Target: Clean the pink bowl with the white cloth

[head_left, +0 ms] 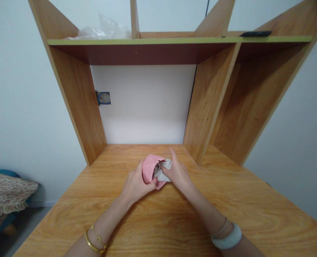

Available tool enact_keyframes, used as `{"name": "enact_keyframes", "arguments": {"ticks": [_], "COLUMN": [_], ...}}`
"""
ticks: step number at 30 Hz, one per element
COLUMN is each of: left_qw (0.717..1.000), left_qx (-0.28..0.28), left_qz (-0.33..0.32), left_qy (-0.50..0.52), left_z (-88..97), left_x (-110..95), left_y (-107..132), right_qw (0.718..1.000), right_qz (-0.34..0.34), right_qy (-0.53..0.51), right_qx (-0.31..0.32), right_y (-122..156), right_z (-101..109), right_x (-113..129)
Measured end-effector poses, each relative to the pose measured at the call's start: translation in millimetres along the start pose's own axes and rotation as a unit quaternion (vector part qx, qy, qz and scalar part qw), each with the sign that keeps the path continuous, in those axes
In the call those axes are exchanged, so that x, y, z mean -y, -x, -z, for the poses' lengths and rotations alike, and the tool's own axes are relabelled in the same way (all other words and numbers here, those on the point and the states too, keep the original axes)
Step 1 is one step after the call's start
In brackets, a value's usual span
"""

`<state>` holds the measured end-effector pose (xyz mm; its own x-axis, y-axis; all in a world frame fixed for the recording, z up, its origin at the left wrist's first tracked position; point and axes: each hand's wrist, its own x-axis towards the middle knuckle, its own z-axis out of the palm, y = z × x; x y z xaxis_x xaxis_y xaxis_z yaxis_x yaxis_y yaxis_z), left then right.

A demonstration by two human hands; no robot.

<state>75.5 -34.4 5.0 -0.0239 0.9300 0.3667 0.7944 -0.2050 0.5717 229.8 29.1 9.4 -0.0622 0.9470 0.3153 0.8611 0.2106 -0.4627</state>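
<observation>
A glossy pink pouch (149, 168) is held above the wooden desk (153, 228), its opening turned to the right. My left hand (136, 182) is closed round its left side, with the thumb at the lower lip of the opening. A pale grey cloth (161, 175) sits partly in that opening and partly outside it. My right hand (179, 172) grips the cloth at the right of the pouch, its thumb raised and its other fingertips partly hidden in the folds. What else the pouch holds is hidden.
A shelf unit (158, 41) stands at the back of the desk. On its upper board lie clear plastic wrapping (105, 31) and a flat dark object (256, 34). An uncovered wall box (104, 98) shows at the left. A fringed woven cloth (7, 191) drapes over blue furniture at far left.
</observation>
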Motion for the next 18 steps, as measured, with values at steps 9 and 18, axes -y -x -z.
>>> {"name": "enact_keyframes", "arguments": {"ticks": [9, 18], "left_qw": [0.994, 0.996], "left_qx": [0.024, -0.038], "left_qz": [-0.050, -0.034], "left_qy": [-0.095, 0.068], "left_z": [11.1, 7.3], "left_x": [2.0, 8.5], "left_y": [1.6, -2.4], "right_qw": [0.984, 0.988], "right_qz": [0.151, 0.064], "right_qy": [0.091, -0.136], "right_qx": [0.018, -0.018], "right_y": [11.6, 8.0], "right_z": [10.5, -0.9], "right_x": [8.7, 1.1]}}
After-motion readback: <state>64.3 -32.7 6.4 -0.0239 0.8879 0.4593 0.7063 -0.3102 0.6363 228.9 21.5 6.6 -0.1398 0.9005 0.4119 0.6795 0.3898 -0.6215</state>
